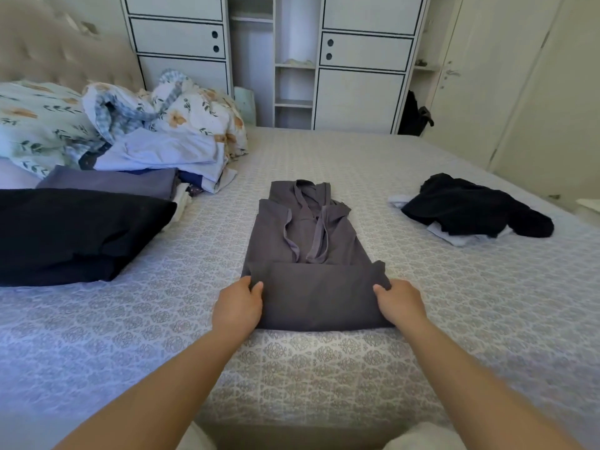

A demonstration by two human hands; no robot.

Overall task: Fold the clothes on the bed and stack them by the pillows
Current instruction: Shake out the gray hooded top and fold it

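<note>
A dark grey garment (308,241) with straps lies lengthwise in the middle of the bed (422,319), its near end folded over onto itself. My left hand (238,306) grips the left edge of that folded part, thumb on top. My right hand (401,303) grips the right edge the same way. At the left lies a folded black garment (74,235) beside a folded purple-grey piece (110,183). Behind them sits a pile of light blue folded clothes (168,154) next to the floral pillows (35,121).
A loose heap of black and white clothes (470,209) lies on the right side of the bed. A crumpled floral duvet (181,105) sits by the headboard. White wardrobes (363,66) stand beyond the bed, a door (487,76) at right.
</note>
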